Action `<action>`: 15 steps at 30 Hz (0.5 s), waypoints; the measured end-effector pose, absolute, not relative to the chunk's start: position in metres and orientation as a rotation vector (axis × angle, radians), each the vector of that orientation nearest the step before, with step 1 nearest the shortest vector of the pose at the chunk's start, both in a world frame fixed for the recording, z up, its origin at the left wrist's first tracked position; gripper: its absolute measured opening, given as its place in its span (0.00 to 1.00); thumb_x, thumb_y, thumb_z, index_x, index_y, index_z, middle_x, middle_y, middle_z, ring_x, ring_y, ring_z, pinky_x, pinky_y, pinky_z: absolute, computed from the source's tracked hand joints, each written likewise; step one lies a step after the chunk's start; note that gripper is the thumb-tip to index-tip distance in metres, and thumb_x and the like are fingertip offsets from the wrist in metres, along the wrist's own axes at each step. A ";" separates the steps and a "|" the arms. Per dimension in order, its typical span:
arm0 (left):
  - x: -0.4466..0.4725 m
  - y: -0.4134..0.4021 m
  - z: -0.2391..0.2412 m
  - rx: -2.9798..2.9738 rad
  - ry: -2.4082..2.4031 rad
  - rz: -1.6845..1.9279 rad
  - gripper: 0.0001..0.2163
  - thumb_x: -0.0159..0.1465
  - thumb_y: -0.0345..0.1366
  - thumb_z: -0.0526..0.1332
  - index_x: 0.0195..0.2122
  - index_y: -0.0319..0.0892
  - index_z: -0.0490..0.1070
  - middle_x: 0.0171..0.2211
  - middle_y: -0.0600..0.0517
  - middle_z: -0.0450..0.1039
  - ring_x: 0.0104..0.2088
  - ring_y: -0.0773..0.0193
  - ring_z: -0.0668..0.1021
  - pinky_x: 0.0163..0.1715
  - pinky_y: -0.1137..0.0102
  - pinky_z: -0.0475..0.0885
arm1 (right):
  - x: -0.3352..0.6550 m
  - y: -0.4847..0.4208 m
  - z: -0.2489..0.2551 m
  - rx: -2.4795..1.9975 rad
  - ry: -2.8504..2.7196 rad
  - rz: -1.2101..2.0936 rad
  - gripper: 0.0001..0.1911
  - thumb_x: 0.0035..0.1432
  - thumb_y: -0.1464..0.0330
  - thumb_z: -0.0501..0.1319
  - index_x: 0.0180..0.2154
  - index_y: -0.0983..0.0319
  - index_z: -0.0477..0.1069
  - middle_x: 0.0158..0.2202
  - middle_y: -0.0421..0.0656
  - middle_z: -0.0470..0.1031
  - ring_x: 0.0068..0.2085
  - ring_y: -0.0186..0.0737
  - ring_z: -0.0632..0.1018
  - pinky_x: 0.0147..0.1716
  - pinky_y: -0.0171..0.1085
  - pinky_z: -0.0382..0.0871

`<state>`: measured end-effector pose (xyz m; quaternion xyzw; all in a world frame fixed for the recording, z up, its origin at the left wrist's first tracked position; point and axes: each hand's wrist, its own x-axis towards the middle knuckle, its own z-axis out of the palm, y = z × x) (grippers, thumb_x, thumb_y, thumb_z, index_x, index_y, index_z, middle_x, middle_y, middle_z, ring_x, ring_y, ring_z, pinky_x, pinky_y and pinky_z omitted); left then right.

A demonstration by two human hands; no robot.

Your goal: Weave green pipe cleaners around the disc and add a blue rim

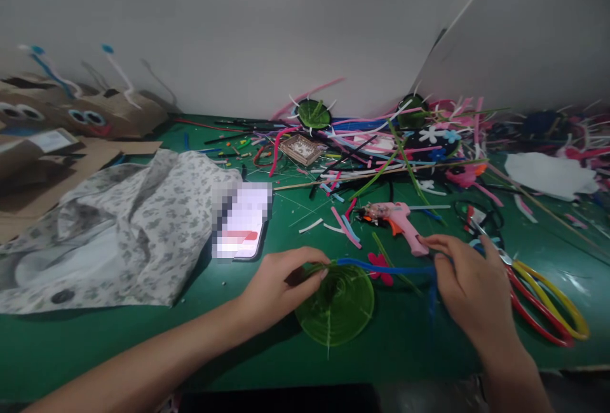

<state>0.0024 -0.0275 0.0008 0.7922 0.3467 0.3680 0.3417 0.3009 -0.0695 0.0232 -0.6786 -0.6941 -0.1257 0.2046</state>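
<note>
A round green disc (350, 311), which looks coiled from pipe cleaner with pale spokes, is held over the near part of the table. My left hand (281, 286) pinches its upper left rim between thumb and fingers. From that rim a blue pipe cleaner (381, 268) stretches to the right, and my right hand (467, 283) grips it, a blurred length hanging below the fingers. A pink flower shape (380, 270) lies behind the blue strip. Just beyond my right fingers rests a pink glue gun (403, 225).
Red and yellow handled scissors (543, 298) lie right of my right hand. A phone (245, 222) and a patterned cloth (152, 222) are on the left, with brown paper bags (128, 111) behind. Pipe cleaners (362, 146) and a small square box (300, 149) litter the back.
</note>
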 end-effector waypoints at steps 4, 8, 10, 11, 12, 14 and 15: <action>0.003 -0.029 0.002 2.072 0.901 0.940 0.05 0.63 0.32 0.60 0.40 0.44 0.73 0.34 0.54 0.78 0.23 0.72 0.72 0.25 0.77 0.68 | 0.302 -0.067 0.025 -1.892 -1.953 -0.316 0.12 0.60 0.69 0.47 0.40 0.58 0.67 0.35 0.40 0.79 0.39 0.41 0.79 0.61 0.55 0.47; 0.003 -0.030 0.003 2.079 0.915 0.916 0.06 0.63 0.33 0.59 0.40 0.43 0.73 0.35 0.54 0.78 0.23 0.72 0.71 0.23 0.77 0.67 | 0.302 -0.066 0.028 -1.904 -2.011 -0.336 0.12 0.60 0.70 0.47 0.40 0.59 0.67 0.36 0.42 0.79 0.39 0.42 0.79 0.61 0.56 0.46; 0.003 -0.030 0.004 2.082 0.912 0.911 0.06 0.63 0.32 0.59 0.40 0.43 0.73 0.35 0.54 0.78 0.24 0.71 0.72 0.24 0.76 0.67 | 0.303 -0.067 0.028 -1.899 -2.030 -0.299 0.12 0.60 0.71 0.46 0.40 0.59 0.66 0.38 0.42 0.79 0.39 0.42 0.79 0.61 0.56 0.46; 0.003 -0.030 0.004 2.084 0.905 0.915 0.06 0.63 0.32 0.59 0.40 0.43 0.73 0.36 0.53 0.77 0.25 0.71 0.73 0.25 0.76 0.68 | 0.305 -0.068 0.028 -1.894 -2.032 -0.269 0.13 0.60 0.72 0.45 0.40 0.59 0.66 0.38 0.42 0.79 0.40 0.42 0.79 0.61 0.56 0.46; 0.003 -0.030 0.005 2.085 0.898 0.920 0.06 0.63 0.32 0.59 0.40 0.43 0.73 0.36 0.53 0.77 0.25 0.71 0.73 0.25 0.76 0.68 | 0.306 -0.069 0.028 -1.888 -2.029 -0.241 0.13 0.60 0.72 0.45 0.40 0.59 0.66 0.38 0.42 0.79 0.40 0.42 0.79 0.60 0.56 0.46; 0.003 -0.031 0.005 2.088 0.893 0.932 0.06 0.64 0.33 0.59 0.40 0.43 0.73 0.36 0.53 0.77 0.25 0.71 0.74 0.26 0.76 0.69 | 0.308 -0.071 0.027 -1.888 -2.019 -0.213 0.13 0.59 0.72 0.45 0.40 0.59 0.66 0.39 0.41 0.79 0.41 0.42 0.78 0.60 0.57 0.46; 0.003 -0.031 0.004 2.089 0.894 0.936 0.06 0.64 0.33 0.59 0.40 0.43 0.73 0.36 0.53 0.77 0.25 0.71 0.74 0.26 0.76 0.69 | 0.309 -0.072 0.026 -1.892 -2.018 -0.209 0.13 0.59 0.72 0.46 0.40 0.59 0.66 0.39 0.41 0.79 0.41 0.41 0.78 0.60 0.57 0.45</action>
